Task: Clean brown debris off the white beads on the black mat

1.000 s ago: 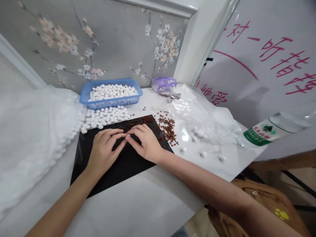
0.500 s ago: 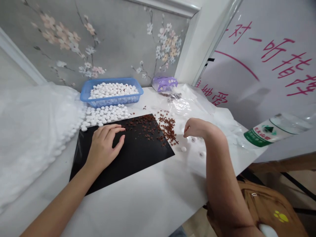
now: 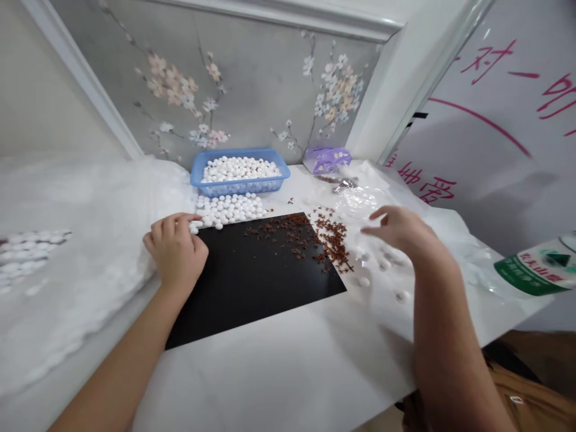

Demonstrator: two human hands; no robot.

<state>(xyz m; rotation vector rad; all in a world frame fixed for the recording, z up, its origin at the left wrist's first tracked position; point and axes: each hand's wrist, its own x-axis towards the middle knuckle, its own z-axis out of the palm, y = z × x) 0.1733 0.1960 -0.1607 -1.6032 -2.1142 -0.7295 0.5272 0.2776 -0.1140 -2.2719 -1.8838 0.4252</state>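
My left hand rests at the top left corner of the black sheet. Its fingers are curled, with the tips among the loose white beads at the sheet's far edge; what they pinch is hidden. My right hand hovers with fingers stretched out over the clear plastic bag to the right of the sheet and holds nothing. Small brown star-shaped pieces lie scattered on the sheet's far right corner and the table beside it. A few single white beads lie below my right hand.
A blue basket full of white beads stands at the back by the wall. A purple packet lies behind the bag. White fabric with beads sewn on covers the left. A water bottle lies at the right edge, a brown bag below.
My hands, joined on the sheet a second ago, have parted. The right went right over the plastic bag and opened; the left slid to the sheet's far left corner. The view panned left.
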